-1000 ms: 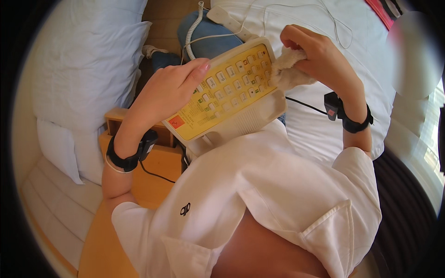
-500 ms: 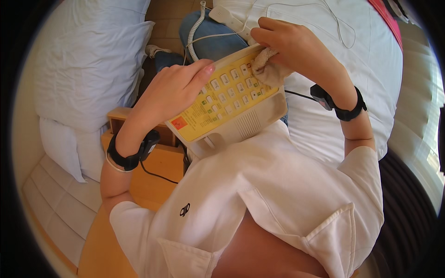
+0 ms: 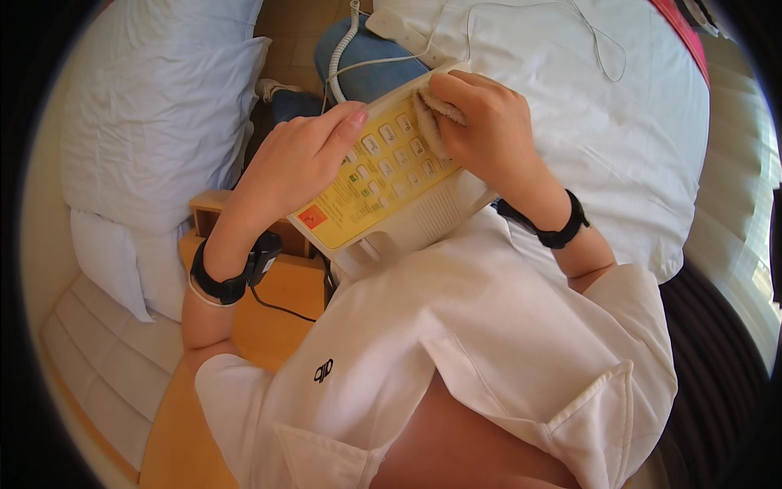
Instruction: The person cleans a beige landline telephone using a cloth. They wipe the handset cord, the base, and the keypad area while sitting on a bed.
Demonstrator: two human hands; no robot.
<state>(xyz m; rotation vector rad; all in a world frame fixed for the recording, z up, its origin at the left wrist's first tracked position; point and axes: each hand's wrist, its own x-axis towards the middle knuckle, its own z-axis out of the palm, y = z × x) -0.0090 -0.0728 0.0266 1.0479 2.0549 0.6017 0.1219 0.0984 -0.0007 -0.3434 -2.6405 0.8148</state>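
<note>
A cream desk telephone base (image 3: 432, 218) with a yellow keypad panel rests tilted against my lap and shirt. My left hand (image 3: 305, 155) grips its far left edge, thumb lying on top and the other fingers hidden beneath. Bunched in my right hand (image 3: 489, 118) is a beige cloth (image 3: 430, 122), pressed on the upper right part of the keypad. The fingers of that hand are curled around the cloth. Beyond the base lies the white handset (image 3: 399, 34) on the bed, beside the coiled cord (image 3: 340, 53).
White bedding (image 3: 603, 147) spreads to the right, with a thin white cable (image 3: 599, 49) across it. Stacked white pillows (image 3: 155, 114) stand at the left. A wooden nightstand (image 3: 281, 285) is beside me, below my left forearm. Black bands with a dark cable circle my wrists.
My right hand has moved left and nearer to me, sliding the cloth from the right edge farther over the keys. My left hand keeps its hold on the telephone base.
</note>
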